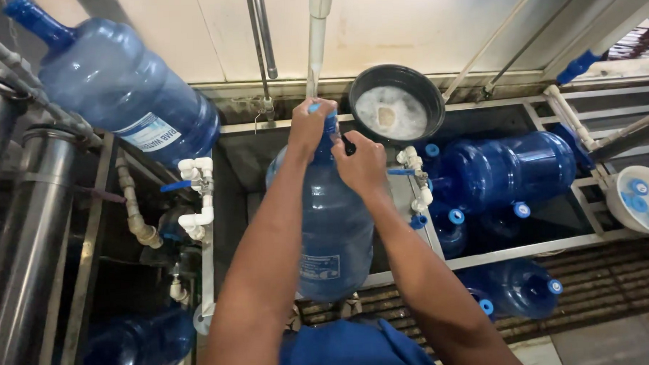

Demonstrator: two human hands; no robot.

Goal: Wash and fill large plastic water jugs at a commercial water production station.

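Left hand (pixel 309 125) grips neck of upright translucent blue plastic water jug (pixel 333 225); right hand (pixel 360 165) holds small dark tool (pixel 347 144) there. Mouth work unfinished.

Under my hands, the big water jug (pixel 333 232): translucent blue plastic, smooth, glossy. Behind it, black basin (pixel 397 104), matt plastic, foamy water inside. Left of the jug, white plastic pipe fittings (pixel 199 194), then brushed steel cylinders (pixel 24 236), dull sheen. Right of it, small white bowl (pixel 638 200), glossy plastic.
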